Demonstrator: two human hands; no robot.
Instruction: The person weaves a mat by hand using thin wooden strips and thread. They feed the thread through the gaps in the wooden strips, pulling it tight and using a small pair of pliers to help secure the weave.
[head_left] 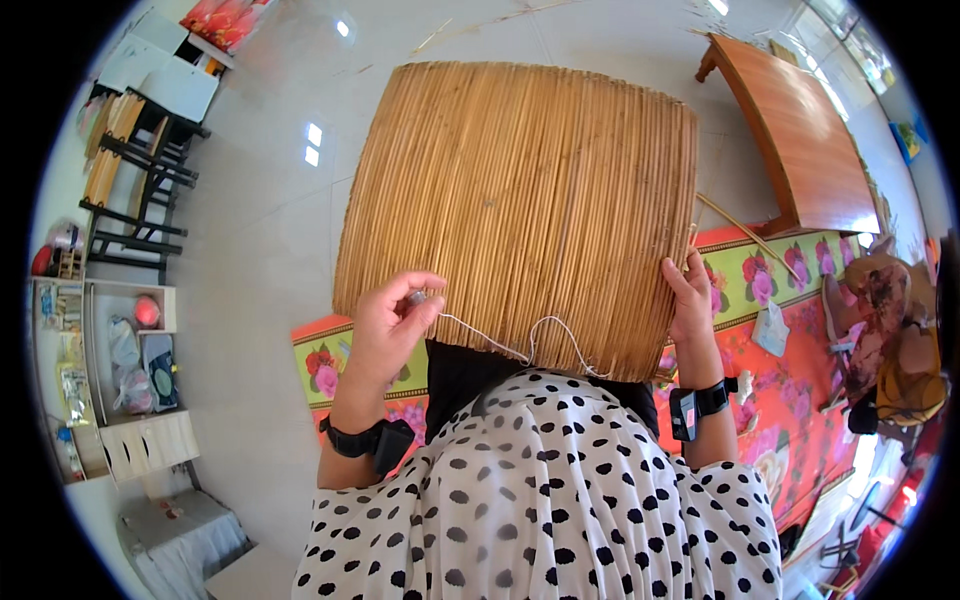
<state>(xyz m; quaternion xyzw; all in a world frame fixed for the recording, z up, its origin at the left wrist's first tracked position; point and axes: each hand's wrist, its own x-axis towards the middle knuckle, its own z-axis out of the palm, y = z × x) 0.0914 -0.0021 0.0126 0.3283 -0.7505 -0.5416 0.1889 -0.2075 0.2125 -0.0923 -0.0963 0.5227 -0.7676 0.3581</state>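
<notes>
A panel of straw stalks point(510, 190), laid tightly side by side, rests over my lap and tilts away from me. My right hand point(692, 300) grips its right edge, thumb on top and fingers partly hidden beyond the edge. At the near left part of the panel, my left hand point(388, 325) is closed in a pinch. A white thread point(480, 333) runs from its thumb and fingertips, loops over the panel and meets its near edge. Some small greyish, shiny thing point(416, 298) shows at the left fingers; whether it is a ring, a thimble or something else is unclear.
A floral red mat point(790, 375) lies under me, with a loose stalk point(750, 235) across it at the right. Beyond stands a low wooden table point(800, 130). On the left are a shelf unit point(150, 440) and folded black-framed furniture point(145, 190). Straw bits litter the tiled floor.
</notes>
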